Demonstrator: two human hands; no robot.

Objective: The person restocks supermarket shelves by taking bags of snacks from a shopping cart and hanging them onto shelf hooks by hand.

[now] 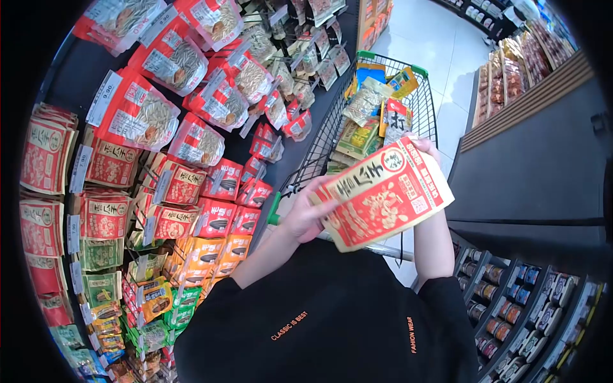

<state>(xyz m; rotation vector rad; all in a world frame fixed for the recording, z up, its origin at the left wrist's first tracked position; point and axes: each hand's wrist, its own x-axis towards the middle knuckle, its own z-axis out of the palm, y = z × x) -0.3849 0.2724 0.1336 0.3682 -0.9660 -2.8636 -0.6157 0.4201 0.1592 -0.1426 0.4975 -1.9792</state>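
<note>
The flat rectangular bag of red and cream colour, with dark printed characters [377, 207], is in front of the chest of the person, between the two hands. It is lifted in the air and tilted, so that its right end stands higher than its left end. The left hand [305, 210] grasps the left end of this bag: the thumb lies on the printed face, and the other fingers go behind, where I cannot see them well. The right hand [426, 148] grasps the upper edge close to the right corner; a large part of this hand is hidden by the bag.

The left forearm [265, 258] is bare and comes obliquely from the lower left, with the elbow bent. The right forearm [435, 246] rises almost upright, and its upper part passes behind the bag. Both arms come out of a black shirt with orange letters [332, 325].

Beyond the bag is a black wire shopping cart with green corners [431, 118], which carries several colourful packets [356, 137]. To the left, red and cream packets with similar print [105, 214] hang on a rack.
</note>
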